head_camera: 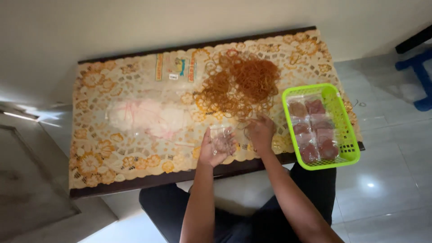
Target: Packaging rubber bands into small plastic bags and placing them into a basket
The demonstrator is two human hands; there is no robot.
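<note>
Cradling a small clear bag (pixel 222 140) in open left hand (pixel 215 148), right hand (pixel 260 131) pinching its edge beside it.

The person wears dark, near-black trousers (pixel 166 209); both forearms are bare with no sleeves in view, and the left hand (pixel 215 146) and right hand (pixel 260 131) carry no gloves

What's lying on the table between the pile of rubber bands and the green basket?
Nothing: in the head view only bare floral tablecloth separates the rubber bands from the green basket.
</note>
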